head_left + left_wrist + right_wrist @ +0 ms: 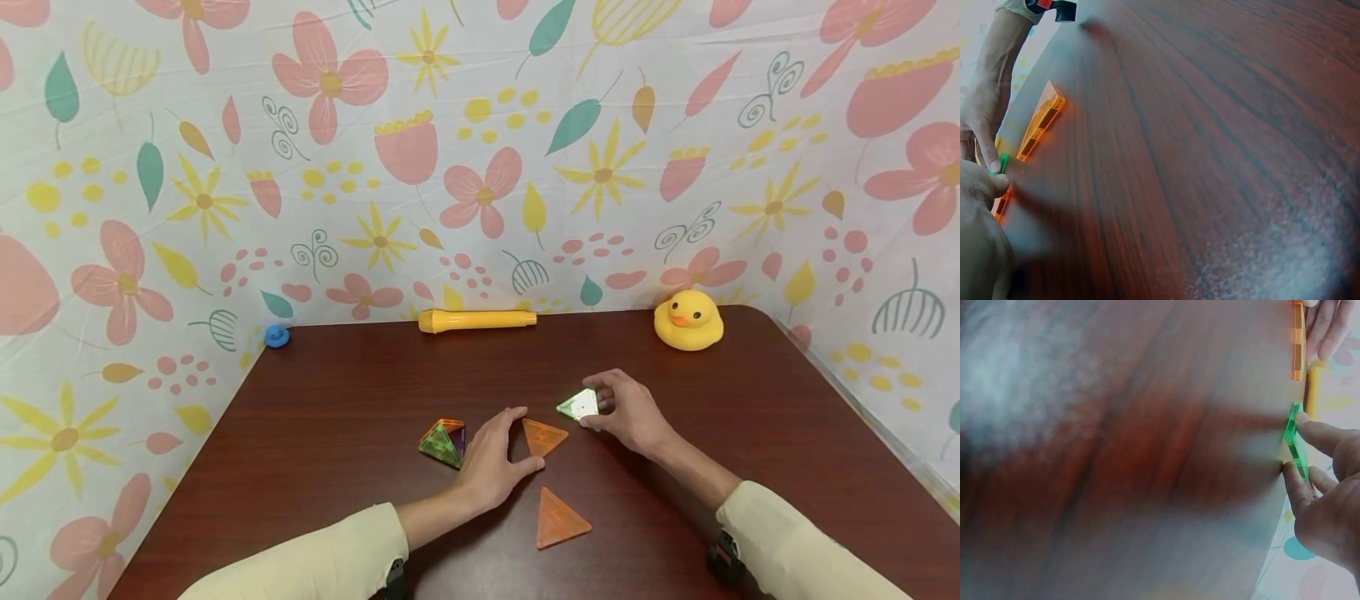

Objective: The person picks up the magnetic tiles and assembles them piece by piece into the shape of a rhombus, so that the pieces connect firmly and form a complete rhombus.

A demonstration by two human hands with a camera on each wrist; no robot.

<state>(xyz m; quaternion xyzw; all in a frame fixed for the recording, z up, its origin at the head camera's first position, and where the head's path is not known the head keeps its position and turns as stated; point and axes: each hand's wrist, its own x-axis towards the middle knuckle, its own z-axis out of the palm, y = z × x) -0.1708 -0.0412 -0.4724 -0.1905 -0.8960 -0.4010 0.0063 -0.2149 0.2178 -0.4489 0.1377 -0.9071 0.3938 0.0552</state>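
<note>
In the head view my right hand [628,414] pinches a translucent green triangular magnetic tile [581,405] between thumb and fingers; the tile's edge shows in the right wrist view as a green tile [1295,440]. My left hand [491,467] holds an orange triangular magnetic tile [545,436] on the table, index finger and thumb at two of its corners. A second orange triangular tile [560,520] lies flat nearer the front. To the left of my left hand sits a small cluster of green, orange and purple tiles [442,442], partly overlapping and partly hidden by the hand.
A yellow toy microphone [477,321] lies along the back edge of the dark wooden table [315,450]. A yellow rubber duck [688,321] stands at the back right, a small blue duck [277,337] at the back left. A flower-patterned curtain [480,150] rises behind.
</note>
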